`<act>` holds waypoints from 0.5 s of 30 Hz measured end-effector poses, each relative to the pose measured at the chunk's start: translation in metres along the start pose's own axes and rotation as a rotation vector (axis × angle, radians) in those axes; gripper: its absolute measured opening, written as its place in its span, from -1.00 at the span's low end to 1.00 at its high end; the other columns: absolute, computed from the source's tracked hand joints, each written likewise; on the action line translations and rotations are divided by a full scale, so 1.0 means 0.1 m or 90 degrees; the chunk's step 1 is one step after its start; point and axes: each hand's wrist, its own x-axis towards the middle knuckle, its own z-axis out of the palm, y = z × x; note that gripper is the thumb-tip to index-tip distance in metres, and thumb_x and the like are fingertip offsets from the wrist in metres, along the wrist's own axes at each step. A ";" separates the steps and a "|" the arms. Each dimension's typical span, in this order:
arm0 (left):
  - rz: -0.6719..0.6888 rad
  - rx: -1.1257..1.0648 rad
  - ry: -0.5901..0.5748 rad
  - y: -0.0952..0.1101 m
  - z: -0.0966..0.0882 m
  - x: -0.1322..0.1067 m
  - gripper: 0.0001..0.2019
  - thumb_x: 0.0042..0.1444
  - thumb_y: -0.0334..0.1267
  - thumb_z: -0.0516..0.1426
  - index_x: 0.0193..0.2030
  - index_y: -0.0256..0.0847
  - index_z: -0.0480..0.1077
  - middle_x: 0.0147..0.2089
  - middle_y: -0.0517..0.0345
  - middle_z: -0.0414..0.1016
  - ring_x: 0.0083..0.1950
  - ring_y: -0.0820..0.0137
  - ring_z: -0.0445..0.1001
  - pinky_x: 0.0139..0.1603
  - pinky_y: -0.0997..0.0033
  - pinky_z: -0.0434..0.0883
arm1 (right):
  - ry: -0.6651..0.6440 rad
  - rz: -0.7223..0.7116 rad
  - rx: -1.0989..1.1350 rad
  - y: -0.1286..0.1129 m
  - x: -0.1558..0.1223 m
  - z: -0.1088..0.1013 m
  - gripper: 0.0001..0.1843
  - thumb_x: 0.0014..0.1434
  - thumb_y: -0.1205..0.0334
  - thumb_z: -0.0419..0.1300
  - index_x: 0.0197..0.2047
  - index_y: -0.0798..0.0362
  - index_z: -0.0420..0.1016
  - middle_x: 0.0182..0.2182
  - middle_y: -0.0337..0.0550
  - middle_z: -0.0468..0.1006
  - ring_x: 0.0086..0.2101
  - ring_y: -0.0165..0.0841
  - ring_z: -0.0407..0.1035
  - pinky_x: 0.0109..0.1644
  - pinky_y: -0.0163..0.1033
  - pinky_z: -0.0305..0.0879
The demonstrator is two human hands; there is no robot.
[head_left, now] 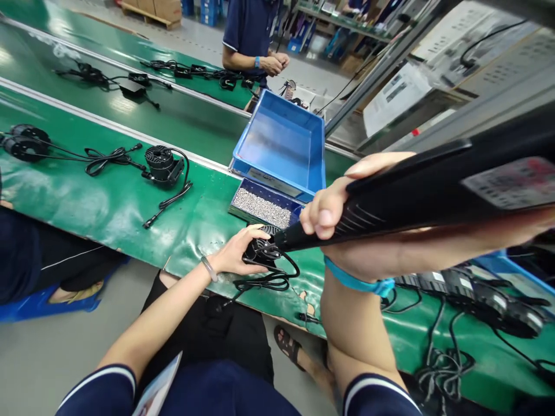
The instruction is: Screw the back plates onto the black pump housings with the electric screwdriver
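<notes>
My left hand (232,251) grips a black round device (269,234) with a ribbed face, thumb and fingers on either side of it. The device rests on the green mat near the front edge, and its coiled black cable (271,282) lies just below. A large black electric screwdriver (416,193) is wrapped in my right hand (368,260). Its narrow nose points down-left and meets the device in this view; the bit's exact seating is too small to tell. Directly behind the device sits a small dark-blue tray (236,215) of tiny silvery screws.
A blue plastic bin (280,184) stands behind the screw tray. Another black device (161,164) with a cable lies left, and several more black units (468,292) lie right. Beyond the rail runs a conveyor (186,124) carrying cabled parts. A co-worker (249,40) stands across.
</notes>
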 end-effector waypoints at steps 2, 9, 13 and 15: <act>0.010 -0.012 0.007 0.01 0.01 0.01 -0.24 0.00 -0.05 0.43 0.30 -0.09 0.24 0.29 -0.16 0.41 0.43 -0.10 0.33 0.40 -0.17 0.34 | -0.017 0.005 0.011 0.08 0.00 0.00 -0.29 0.00 -0.62 0.16 -0.42 -0.10 0.62 -0.66 -0.25 0.43 -0.74 -0.32 0.28 -0.74 -0.19 0.20; -0.008 0.001 0.011 0.09 0.04 0.03 -0.27 0.00 -0.02 0.41 0.27 -0.08 0.26 0.29 -0.15 0.40 0.38 -0.08 0.36 0.37 -0.12 0.32 | -0.035 0.003 0.063 0.18 -0.04 -0.06 -0.53 0.13 -0.31 0.35 -0.31 -0.03 0.64 -0.63 -0.24 0.48 -0.72 -0.36 0.26 -0.72 -0.25 0.23; 0.001 0.017 0.008 0.11 0.06 0.02 -0.30 0.04 0.00 0.38 0.27 -0.09 0.25 0.28 -0.15 0.41 0.36 -0.04 0.37 0.37 -0.09 0.32 | -0.050 0.006 0.076 0.19 -0.05 -0.04 -0.66 0.11 -0.11 0.45 -0.30 0.01 0.64 -0.64 -0.26 0.49 -0.73 -0.41 0.24 -0.70 -0.30 0.20; 0.005 0.025 0.010 0.12 0.06 0.02 -0.31 0.06 0.02 0.36 0.27 -0.08 0.24 0.27 -0.14 0.42 0.36 -0.04 0.37 0.35 -0.09 0.33 | -0.073 0.013 0.078 0.18 -0.06 -0.02 -0.68 0.09 -0.06 0.47 -0.28 0.01 0.65 -0.63 -0.27 0.49 -0.73 -0.42 0.23 -0.68 -0.29 0.22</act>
